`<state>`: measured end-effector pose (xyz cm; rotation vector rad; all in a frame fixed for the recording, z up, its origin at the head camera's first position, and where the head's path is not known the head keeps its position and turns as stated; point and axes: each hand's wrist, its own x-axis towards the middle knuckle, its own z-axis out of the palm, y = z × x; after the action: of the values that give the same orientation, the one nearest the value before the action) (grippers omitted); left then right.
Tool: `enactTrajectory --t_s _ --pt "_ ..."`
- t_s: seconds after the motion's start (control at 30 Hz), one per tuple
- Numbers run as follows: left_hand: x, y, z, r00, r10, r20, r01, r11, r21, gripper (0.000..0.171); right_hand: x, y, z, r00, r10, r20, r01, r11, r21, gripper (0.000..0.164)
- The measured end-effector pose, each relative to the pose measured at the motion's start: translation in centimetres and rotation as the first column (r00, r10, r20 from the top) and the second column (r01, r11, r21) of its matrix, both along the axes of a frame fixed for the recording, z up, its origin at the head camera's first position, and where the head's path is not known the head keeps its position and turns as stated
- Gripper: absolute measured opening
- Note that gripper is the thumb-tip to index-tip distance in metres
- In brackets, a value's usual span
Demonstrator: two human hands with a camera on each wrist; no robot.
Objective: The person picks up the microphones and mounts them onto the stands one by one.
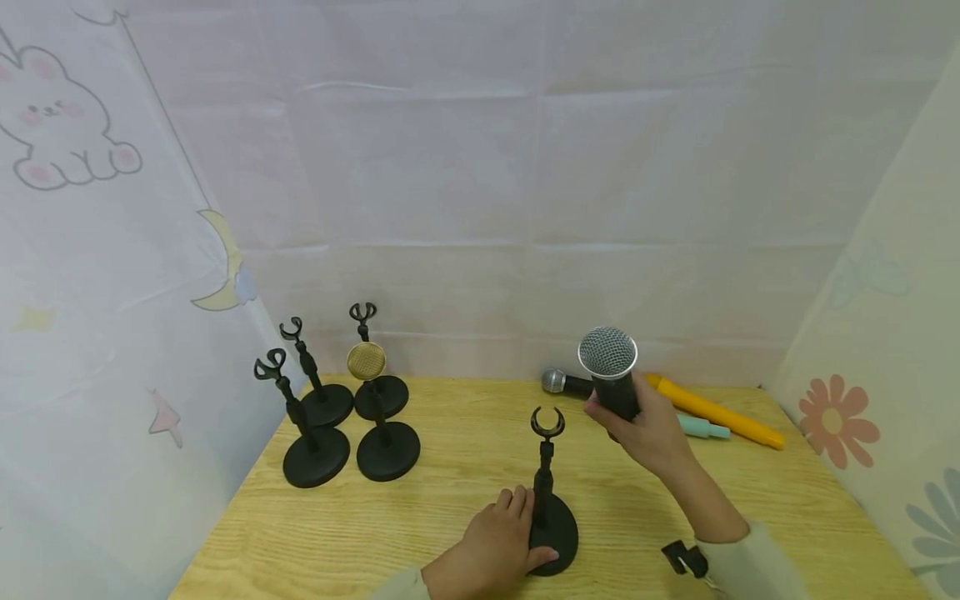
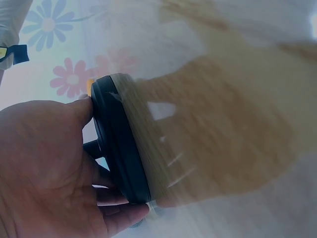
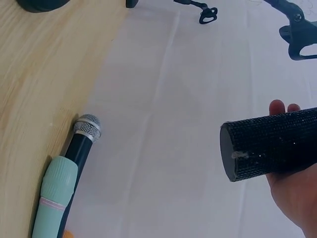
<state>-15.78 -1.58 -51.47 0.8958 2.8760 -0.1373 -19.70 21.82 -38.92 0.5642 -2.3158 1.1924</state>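
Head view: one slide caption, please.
Left hand grips a black stand while the right hand holds a microphone above the table.

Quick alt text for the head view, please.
The right hand holds up a silver-topped microphone near a black stand that the left hand grips by its base. Four more stands are at left on the wooden table, one with a gold microphone.

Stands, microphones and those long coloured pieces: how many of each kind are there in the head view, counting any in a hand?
Black stands: 5
Silver-headed microphones: 2
Gold-headed microphone: 1
Long orange-yellow piece: 1
Mint-green piece: 1
Total: 10
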Motion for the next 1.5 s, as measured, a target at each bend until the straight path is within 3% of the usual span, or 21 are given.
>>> enactTrajectory --t_s 0.23,0.67,0.93,1.1,1.23,1.5 --pt "0.0 0.2 0.0 1.000 0.004 -0.030 -0.004 1.000 -0.013 0.091 0.0 -1.0 0.7 0.997 0.064 -0.043 -0.066 0.997 -0.050 0.033" --pt "0.5 0.5 0.2 0.997 0.015 -0.074 -0.018 0.999 -0.042 0.091 -0.5 -2.3 1.3 0.991 0.106 -0.086 -0.115 0.988 -0.107 0.058" --pt "0.5 0.4 0.6 0.999 0.002 -0.049 -0.005 0.999 -0.042 0.090 -0.8 -2.8 1.6 0.992 0.112 -0.049 -0.117 0.988 -0.102 0.060" --pt "0.1 0.1 0.5 1.000 -0.004 0.027 0.003 1.000 0.017 0.090 -0.8 -3.3 1.6 0.981 0.195 -0.024 -0.196 0.973 -0.121 0.063" --pt "-0.3 0.0 0.6 0.997 0.004 0.072 -0.008 0.999 0.046 0.091 -0.6 -3.8 1.4 0.981 0.194 0.020 -0.191 0.974 -0.119 0.060" --pt "-0.6 0.0 1.0 0.997 -0.015 0.071 0.012 0.999 0.039 0.092 -0.2 -4.6 1.6 0.963 0.233 0.133 -0.209 0.962 -0.174 0.053"
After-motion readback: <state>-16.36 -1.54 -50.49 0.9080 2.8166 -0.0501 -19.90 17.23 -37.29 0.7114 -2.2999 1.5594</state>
